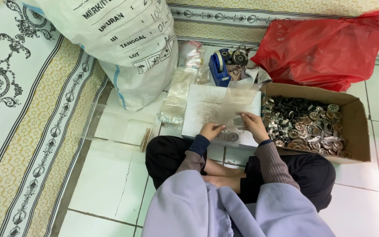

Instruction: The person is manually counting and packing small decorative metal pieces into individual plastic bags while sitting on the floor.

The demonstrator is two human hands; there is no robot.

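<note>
A person sits cross-legged on a tiled floor [110, 184], seen from above. At nine o'clock lies a patterned mat [18, 109]; at eleven o'clock leans a large white woven sack [123, 48]. Beside it rests a stack of clear plastic bags [119, 127].

In the centre sits a white box lid [202, 109] used as a work surface. The left hand [210, 131] presses its curled fingers on small round metal discs [229, 136] at the lid's near edge. The right hand [253, 125] pinches a clear plastic pouch [237, 103], holding it upright and open just above the discs.

At twelve o'clock stands a blue tape dispenser [219, 66]. At three o'clock, a cardboard box [358, 127] holds many metal parts [305, 127]; behind it lies a red plastic bag [325, 44].

Judging from this, filling goes best with the pouch mouth kept wide and low, and discs slid in a few at a time.
</note>
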